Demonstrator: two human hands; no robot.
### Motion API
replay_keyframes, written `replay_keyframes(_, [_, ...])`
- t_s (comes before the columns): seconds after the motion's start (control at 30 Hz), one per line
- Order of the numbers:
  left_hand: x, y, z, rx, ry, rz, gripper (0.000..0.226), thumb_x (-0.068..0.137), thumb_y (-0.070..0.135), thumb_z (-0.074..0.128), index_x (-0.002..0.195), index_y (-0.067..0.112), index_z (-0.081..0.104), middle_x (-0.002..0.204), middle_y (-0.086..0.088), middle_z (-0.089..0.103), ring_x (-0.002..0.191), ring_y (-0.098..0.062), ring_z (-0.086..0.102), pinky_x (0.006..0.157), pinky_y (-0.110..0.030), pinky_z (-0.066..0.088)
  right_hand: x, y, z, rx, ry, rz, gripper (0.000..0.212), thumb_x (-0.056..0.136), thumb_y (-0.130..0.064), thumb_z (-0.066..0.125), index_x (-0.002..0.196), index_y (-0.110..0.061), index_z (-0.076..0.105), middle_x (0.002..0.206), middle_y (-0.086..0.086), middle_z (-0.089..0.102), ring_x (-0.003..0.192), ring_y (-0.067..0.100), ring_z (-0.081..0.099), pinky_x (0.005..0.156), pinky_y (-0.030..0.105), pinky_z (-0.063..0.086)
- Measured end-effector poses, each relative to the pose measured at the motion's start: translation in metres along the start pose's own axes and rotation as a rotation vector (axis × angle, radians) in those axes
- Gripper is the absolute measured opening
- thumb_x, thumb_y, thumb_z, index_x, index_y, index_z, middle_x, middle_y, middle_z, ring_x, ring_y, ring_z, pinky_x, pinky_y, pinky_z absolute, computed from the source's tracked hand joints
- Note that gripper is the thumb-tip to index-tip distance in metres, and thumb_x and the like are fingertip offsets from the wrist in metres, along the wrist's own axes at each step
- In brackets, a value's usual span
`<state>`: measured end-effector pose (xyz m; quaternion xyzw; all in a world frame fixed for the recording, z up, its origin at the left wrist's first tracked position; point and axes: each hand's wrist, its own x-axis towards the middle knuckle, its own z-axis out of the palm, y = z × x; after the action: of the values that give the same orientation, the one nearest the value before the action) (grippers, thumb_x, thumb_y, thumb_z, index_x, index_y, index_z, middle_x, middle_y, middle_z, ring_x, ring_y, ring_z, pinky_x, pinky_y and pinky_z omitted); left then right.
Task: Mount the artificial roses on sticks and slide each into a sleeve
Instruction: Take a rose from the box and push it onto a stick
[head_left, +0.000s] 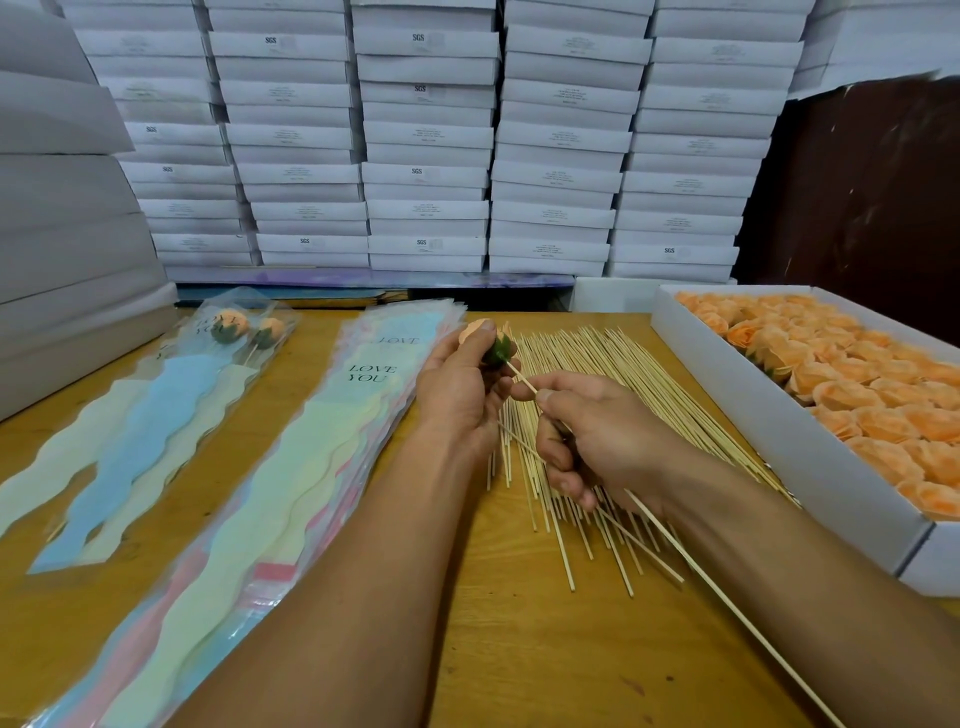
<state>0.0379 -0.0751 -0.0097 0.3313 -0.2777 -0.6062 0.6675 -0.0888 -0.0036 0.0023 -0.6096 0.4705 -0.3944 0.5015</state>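
Left hand (457, 387) wrapped round an orange rose (480, 338) by its green base, right hand (597, 436) pinching a stick (675, 545) whose tip sits right at that base, both over the loose stick pile (587, 374) on the wooden table (519, 649). Empty "LOVE YOU" sleeves (291, 457) stacked just left, two sleeved roses (244, 327) at far left. More roses packed in a white box (779, 431) on the right.

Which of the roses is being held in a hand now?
The rose gripped by the left hand, with a stick at its green base; the others lie in the box or sleeves.
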Motion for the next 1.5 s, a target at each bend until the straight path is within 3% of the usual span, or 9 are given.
replay_keyframes(0.27, [0.001, -0.001, -0.001, 0.054, -0.002, -0.008, 0.026, 0.093, 0.012, 0.067, 0.119, 0.009, 0.064, 0.092, -0.018, 0.073, 0.065, -0.018, 0.068, 0.053, -0.025, 0.052, 0.001, 0.000, 0.002, -0.024, 0.050, 0.006, 0.025, 0.109, -0.014, 0.033, 0.119, -0.017, 0.056, 0.049, -0.001, 0.041, 0.032, 0.012, 0.031, 0.030, 0.017, 0.025])
replay_keyframes(0.47, [0.001, -0.001, -0.002, 0.073, -0.007, -0.044, 0.009, 0.093, 0.009, 0.067, 0.102, 0.008, 0.067, 0.073, -0.012, 0.072, 0.056, -0.017, 0.068, 0.049, -0.023, 0.053, 0.003, 0.002, 0.004, -0.060, 0.097, 0.027, 0.024, 0.109, -0.015, 0.034, 0.114, -0.018, 0.057, 0.047, -0.004, 0.041, 0.031, 0.009, 0.030, 0.029, 0.017, 0.025])
replay_keyframes(0.77, [-0.002, 0.001, -0.004, 0.073, 0.006, -0.074, 0.006, 0.092, 0.009, 0.068, 0.092, 0.013, 0.064, 0.068, -0.011, 0.073, 0.055, -0.017, 0.068, 0.049, -0.023, 0.053, 0.005, 0.006, 0.009, -0.119, 0.124, 0.053, 0.024, 0.109, -0.015, 0.035, 0.113, -0.021, 0.059, 0.045, -0.007, 0.042, 0.030, 0.005, 0.031, 0.030, 0.016, 0.025])
replay_keyframes(1.0, [-0.002, 0.003, -0.003, 0.086, 0.031, -0.078, 0.017, 0.092, 0.009, 0.068, 0.109, 0.006, 0.065, 0.076, -0.013, 0.070, 0.056, -0.016, 0.065, 0.048, -0.023, 0.051, 0.002, 0.000, -0.001, -0.036, 0.026, 0.103, 0.026, 0.109, -0.019, 0.037, 0.115, -0.018, 0.063, 0.052, 0.000, 0.044, 0.035, 0.011, 0.036, 0.032, 0.019, 0.026])
replay_keyframes(1.13, [-0.002, 0.006, -0.004, 0.011, 0.088, -0.073, 0.028, 0.092, 0.013, 0.070, 0.118, 0.006, 0.067, 0.089, -0.016, 0.071, 0.059, -0.015, 0.064, 0.050, -0.020, 0.049, 0.000, -0.003, -0.010, -0.035, -0.010, 0.148, 0.031, 0.105, -0.022, 0.049, 0.099, -0.006, 0.074, 0.061, 0.004, 0.060, 0.046, 0.014, 0.049, 0.038, 0.024, 0.037])
replay_keyframes(1.23, [-0.002, 0.007, -0.006, 0.006, 0.092, -0.076, 0.030, 0.092, 0.014, 0.070, 0.121, 0.006, 0.066, 0.090, -0.016, 0.070, 0.059, -0.015, 0.063, 0.052, -0.020, 0.050, 0.000, -0.004, -0.014, -0.019, -0.098, 0.148, 0.029, 0.101, -0.020, 0.056, 0.086, -0.006, 0.077, 0.063, 0.002, 0.059, 0.049, 0.011, 0.050, 0.037, 0.020, 0.036])
replay_keyframes(1.37, [-0.004, 0.005, -0.003, 0.037, 0.084, -0.074, 0.031, 0.092, 0.015, 0.070, 0.122, 0.007, 0.065, 0.086, -0.014, 0.071, 0.055, -0.012, 0.062, 0.048, -0.018, 0.048, 0.001, -0.003, -0.017, 0.077, -0.180, 0.168, 0.021, 0.097, -0.019, 0.064, 0.087, -0.005, 0.077, 0.065, 0.003, 0.060, 0.051, 0.010, 0.051, 0.036, 0.017, 0.036])
replay_keyframes(1.5, [-0.003, 0.001, -0.004, 0.048, 0.125, -0.072, 0.034, 0.092, 0.014, 0.070, 0.124, 0.005, 0.062, 0.087, -0.014, 0.068, 0.057, -0.013, 0.060, 0.046, -0.018, 0.046, 0.001, 0.002, -0.011, -0.016, -0.059, 0.114, 0.023, 0.095, -0.023, 0.069, 0.085, -0.004, 0.076, 0.061, 0.003, 0.060, 0.048, 0.010, 0.050, 0.037, 0.018, 0.037])
